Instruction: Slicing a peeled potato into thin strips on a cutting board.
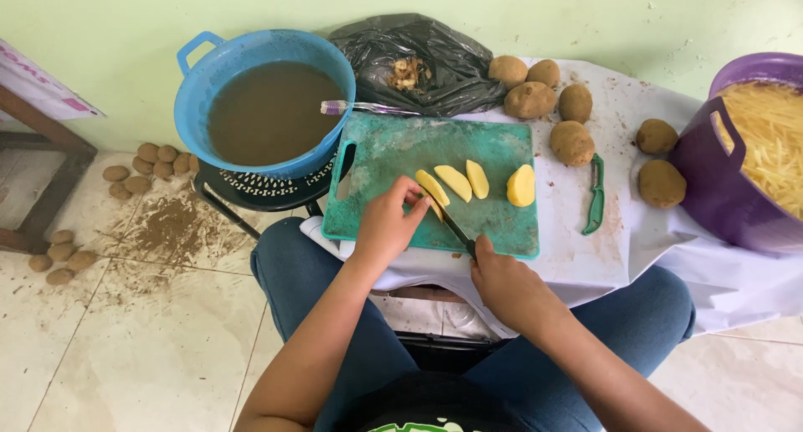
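You sat at a low table covered with a white cloth (585, 256), with a worn green plastic cutting board (393, 152) directly ahead of you. Your left hand (386, 223) was pressed down on a pale yellow peeled potato slice (431, 189) at the near middle of the board, fingers curled over its near end. Your right hand (502, 286) was closed around the handle of a dark-bladed kitchen knife (456, 229), and the blade ran up and to the left from that hand until its tip met the slice just beside your left fingertips.

The held slice lay with its long axis slanting from upper left to lower right, roughly in line with the blade. It lay ahead of both hands; the left hand was on it, and the right hand stood back at the near edge of the board.

Two more yellow slices (465, 181) lay just to the right of the held one, and a thicker yellow potato piece (521, 186) lay further right, apart from them.

Noted nearby: a green-handled peeler (595, 196) on the cloth beside the board, several unpeeled brown potatoes (572, 142) behind it, a purple tub of cut potato strips (774, 139) at far right, a blue basin of muddy water (268, 114) at left, and a black plastic bag with peelings (435, 60).
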